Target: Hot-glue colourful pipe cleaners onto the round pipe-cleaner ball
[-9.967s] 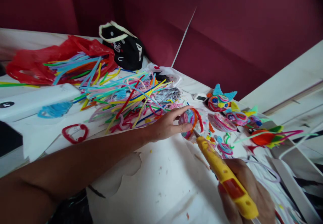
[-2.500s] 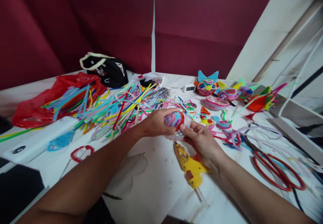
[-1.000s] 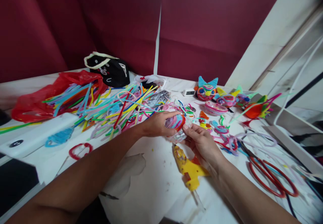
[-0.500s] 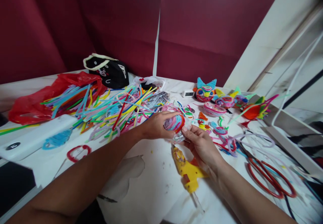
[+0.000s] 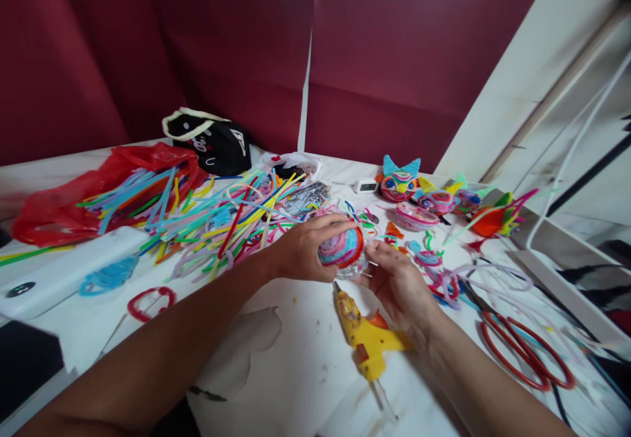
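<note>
As I inspect the near stretch of table [image 5: 296, 365], I find a glue gun [image 5: 372, 342] lying on it, pointing away from me. Scissors [image 5: 523, 348] lie to its right, red handles toward me. Just beyond the glue gun, I locate the ball [image 5: 342, 248], coiled in coloured strands with a clear side, between both hands. The left hand [image 5: 303, 250] has its fingers wrapped around it. The right hand [image 5: 399, 282] has fingers half bent at the clear side; whether they grip, I cannot tell. Farther left, pipe cleaners [image 5: 236, 217] lie heaped beside a red bag [image 5: 64, 194]. Farther right, I note an eared figure [image 5: 398, 187] beside a meter [image 5: 365, 186]. Beyond, a black bag [image 5: 229, 148] rests before a maroon sheet [image 5: 379, 62].
</note>
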A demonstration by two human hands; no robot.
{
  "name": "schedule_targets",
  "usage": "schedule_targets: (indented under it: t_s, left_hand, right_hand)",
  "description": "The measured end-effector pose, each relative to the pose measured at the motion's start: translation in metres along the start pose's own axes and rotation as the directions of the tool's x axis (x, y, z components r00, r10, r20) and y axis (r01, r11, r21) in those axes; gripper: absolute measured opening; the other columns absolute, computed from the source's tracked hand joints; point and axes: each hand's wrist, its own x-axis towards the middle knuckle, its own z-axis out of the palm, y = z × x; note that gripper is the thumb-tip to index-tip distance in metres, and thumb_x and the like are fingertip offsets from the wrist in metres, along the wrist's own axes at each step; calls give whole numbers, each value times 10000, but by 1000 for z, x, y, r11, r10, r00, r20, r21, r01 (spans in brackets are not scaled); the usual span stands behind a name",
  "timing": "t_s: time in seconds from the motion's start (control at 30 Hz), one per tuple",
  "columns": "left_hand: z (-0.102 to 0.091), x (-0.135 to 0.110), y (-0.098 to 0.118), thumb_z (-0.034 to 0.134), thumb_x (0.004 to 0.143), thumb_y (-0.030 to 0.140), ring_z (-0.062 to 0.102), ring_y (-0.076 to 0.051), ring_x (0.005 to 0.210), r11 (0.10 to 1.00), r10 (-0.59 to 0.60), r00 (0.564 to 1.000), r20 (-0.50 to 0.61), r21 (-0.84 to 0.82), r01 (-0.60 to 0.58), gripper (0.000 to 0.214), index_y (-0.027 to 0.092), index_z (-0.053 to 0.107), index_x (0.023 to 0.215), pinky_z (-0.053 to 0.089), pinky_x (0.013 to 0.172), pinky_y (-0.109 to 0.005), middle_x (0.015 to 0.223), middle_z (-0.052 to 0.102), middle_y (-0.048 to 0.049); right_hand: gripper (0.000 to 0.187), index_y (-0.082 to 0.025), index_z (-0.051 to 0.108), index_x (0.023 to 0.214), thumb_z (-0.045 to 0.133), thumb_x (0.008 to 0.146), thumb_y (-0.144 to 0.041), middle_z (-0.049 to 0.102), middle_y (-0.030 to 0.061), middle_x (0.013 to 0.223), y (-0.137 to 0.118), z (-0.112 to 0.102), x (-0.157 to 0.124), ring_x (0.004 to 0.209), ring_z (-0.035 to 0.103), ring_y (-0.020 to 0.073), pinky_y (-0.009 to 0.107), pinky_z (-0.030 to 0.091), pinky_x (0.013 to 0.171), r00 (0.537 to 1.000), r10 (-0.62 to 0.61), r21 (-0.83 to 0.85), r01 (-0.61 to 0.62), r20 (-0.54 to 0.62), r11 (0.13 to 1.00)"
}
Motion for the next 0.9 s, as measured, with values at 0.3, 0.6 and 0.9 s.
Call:
schedule_targets:
  t_s: [0.3,0.6,0.9]
  left_hand:
    - [2,-1,-7,590,658,118,406,-289,1379,992,123,991,-49,-14,-124,782,157,390,1413,346,1157,-457,1439,457,-167]
    - [3,1,-8,580,684,104,440,-278,1333,998,58,981,-185,41,-52,677,176,440,1343,384,1126,-435,1376,473,-145]
    - [15,1,-6,542,688,89,610,-153,826,974,-222,950,-221,-84,209,588,184,494,1266,542,813,-298,1173,604,-77]
  right_hand:
    - [263,-197,656,809,841,656,-307,725,14,795,-6,7,-6,642,655,151,284,544,628,994,-96,-82,100,49,992]
    - [258,-225,645,807,838,652,-298,704,-15,805,1,4,-1,727,619,128,265,489,736,962,-274,-186,271,8,945]
    - [263,-224,610,846,797,701,-339,637,-26,734,10,2,0,624,529,121,247,393,567,904,-428,-379,404,25,832]
